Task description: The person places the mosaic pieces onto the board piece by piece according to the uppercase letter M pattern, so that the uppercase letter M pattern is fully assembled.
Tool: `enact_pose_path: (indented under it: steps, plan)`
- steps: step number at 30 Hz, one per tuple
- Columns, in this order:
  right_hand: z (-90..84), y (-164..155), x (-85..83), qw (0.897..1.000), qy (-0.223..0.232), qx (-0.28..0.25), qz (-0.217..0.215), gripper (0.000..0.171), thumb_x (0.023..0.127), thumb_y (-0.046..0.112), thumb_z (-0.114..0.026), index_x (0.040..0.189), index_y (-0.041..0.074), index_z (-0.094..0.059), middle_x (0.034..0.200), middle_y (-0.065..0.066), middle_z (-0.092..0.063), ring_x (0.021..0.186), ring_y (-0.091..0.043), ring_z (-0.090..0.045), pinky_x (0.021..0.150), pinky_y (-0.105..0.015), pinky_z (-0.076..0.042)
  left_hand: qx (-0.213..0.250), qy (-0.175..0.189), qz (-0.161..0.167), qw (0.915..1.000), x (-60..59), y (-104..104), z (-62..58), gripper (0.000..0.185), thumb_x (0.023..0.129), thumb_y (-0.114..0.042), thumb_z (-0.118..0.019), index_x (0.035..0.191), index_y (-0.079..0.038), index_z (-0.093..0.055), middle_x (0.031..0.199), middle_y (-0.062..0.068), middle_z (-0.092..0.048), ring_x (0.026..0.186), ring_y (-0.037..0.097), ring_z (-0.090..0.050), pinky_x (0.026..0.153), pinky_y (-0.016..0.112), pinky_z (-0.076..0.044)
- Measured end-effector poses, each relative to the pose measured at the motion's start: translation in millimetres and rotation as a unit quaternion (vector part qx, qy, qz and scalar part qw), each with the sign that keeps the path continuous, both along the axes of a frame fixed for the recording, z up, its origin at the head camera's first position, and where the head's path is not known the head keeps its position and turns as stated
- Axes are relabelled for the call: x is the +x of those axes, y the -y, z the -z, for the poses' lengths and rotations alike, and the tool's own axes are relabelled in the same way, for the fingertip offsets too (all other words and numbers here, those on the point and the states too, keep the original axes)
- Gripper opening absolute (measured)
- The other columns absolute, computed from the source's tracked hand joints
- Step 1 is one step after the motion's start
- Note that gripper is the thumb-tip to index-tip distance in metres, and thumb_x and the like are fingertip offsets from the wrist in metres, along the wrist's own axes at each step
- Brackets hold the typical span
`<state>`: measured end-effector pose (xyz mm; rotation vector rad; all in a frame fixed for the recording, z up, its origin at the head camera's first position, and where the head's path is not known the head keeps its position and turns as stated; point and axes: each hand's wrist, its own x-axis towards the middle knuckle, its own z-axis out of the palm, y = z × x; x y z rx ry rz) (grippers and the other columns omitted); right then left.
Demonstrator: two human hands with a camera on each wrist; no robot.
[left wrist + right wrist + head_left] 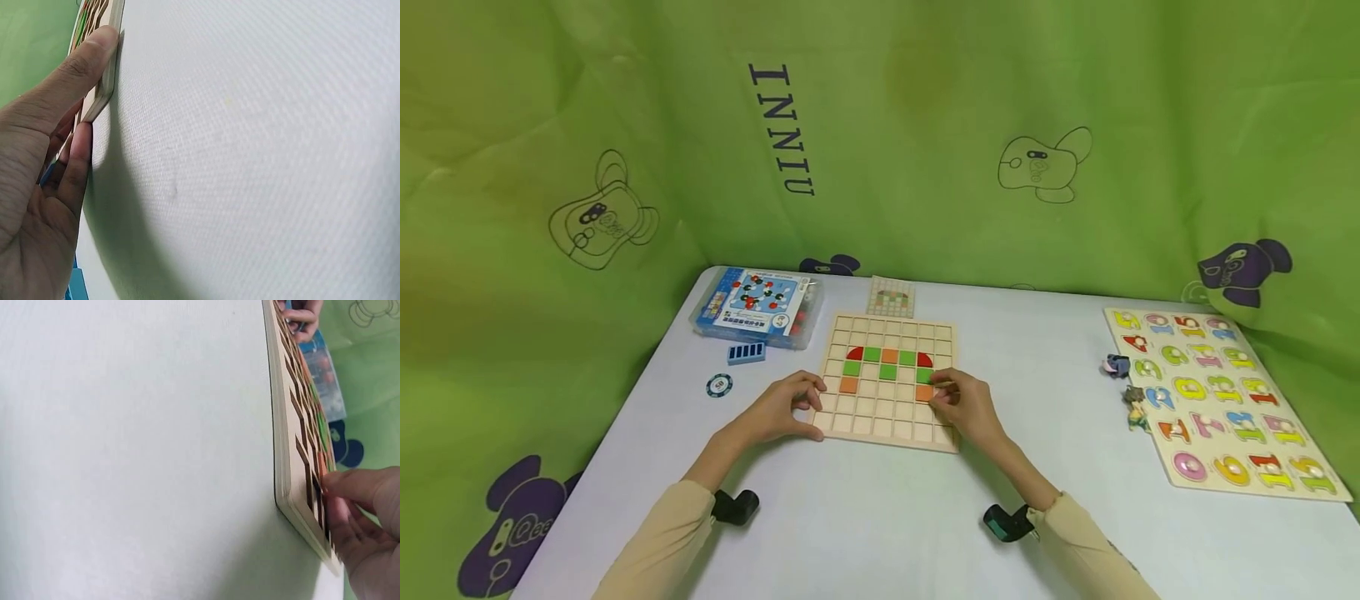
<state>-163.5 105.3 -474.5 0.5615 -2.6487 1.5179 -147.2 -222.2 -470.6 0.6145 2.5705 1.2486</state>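
"INNU" reads on the green backdrop (782, 129). The left hand (778, 408) grips the wooden grid board (887, 421) by its edge. The right hand (966, 404) pinches an orange tile (924, 392) at its fingertips.

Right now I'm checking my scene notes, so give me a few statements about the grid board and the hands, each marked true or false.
1. The left hand holds the left edge of the pale wooden grid board. True.
2. The right hand rests on the colourful wooden number puzzle. False: it is at an orange square tile on the grid board.
3. The round poker chip lies left of the grid board. True.
4. The blue plastic box sits on the grid board. False: it stands on the table behind it.
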Motion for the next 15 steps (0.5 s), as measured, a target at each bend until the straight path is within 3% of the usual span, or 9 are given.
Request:
enact_pose_path:
  steps: [6, 9, 12, 14, 15]
  plan:
    - [-2.0, -7, 3.7, 0.999, 0.023, -0.026, 0.007, 0.030, 0.080, -0.007, -0.072, 0.109, -0.008, -0.063, 0.102, -0.020, -0.067, 0.086, -0.029, -0.066, 0.074, -0.028, -0.057, -0.007, 0.004, 0.008, 0.9999, -1.6, -2, -0.5, 0.035, 0.066, -0.018, -0.088, 0.085, -0.008, -0.061, 0.123, 0.009, -0.054, 0.116, 0.028, -0.050, 0.090, 0.028, -0.051]
    - [-5.2, -19, 5.0, 0.999, 0.005, -0.027, 0.023, 0.032, 0.087, 0.000, -0.068, 0.117, -0.007, -0.060, 0.114, -0.022, -0.064, 0.098, -0.035, -0.064, 0.080, -0.036, -0.057, -0.035, 0.002, 0.019, 0.9992, 2.8, -2, -7.7, 0.033, 0.069, -0.018, -0.086, 0.088, -0.007, -0.062, 0.125, 0.011, -0.054, 0.118, 0.030, -0.049, 0.094, 0.033, -0.050]
    - [-11.5, -32, 5.6, 0.996, -0.061, 0.030, 0.061, 0.041, 0.092, 0.009, -0.064, 0.130, -0.004, -0.053, 0.131, -0.025, -0.053, 0.119, -0.040, -0.051, 0.092, -0.049, -0.049, -0.071, -0.023, 0.012, 0.9971, 10.3, -2, -21.1, 0.034, 0.076, -0.017, -0.081, 0.101, -0.003, -0.063, 0.133, 0.017, -0.051, 0.126, 0.037, -0.044, 0.103, 0.047, -0.041]
    - [-18.0, -40, 6.5, 0.983, -0.111, 0.106, 0.097, 0.050, 0.094, 0.019, -0.062, 0.139, 0.002, -0.046, 0.143, -0.027, -0.039, 0.131, -0.046, -0.035, 0.099, -0.062, -0.038, -0.113, -0.079, -0.020, 0.9902, 14.3, -6, -28.4, 0.045, 0.085, -0.025, -0.073, 0.121, -0.003, -0.059, 0.145, 0.020, -0.039, 0.135, 0.042, -0.031, 0.108, 0.057, -0.029]
    - [-20.8, -43, 6.4, 0.973, -0.131, 0.147, 0.116, 0.055, 0.094, 0.025, -0.062, 0.142, 0.006, -0.043, 0.148, -0.028, -0.030, 0.135, -0.048, -0.026, 0.100, -0.068, -0.031, -0.139, -0.114, -0.042, 0.9827, 15.2, -9, -30.4, 0.052, 0.089, -0.032, -0.068, 0.131, -0.006, -0.054, 0.150, 0.020, -0.031, 0.138, 0.043, -0.023, 0.110, 0.061, -0.022]
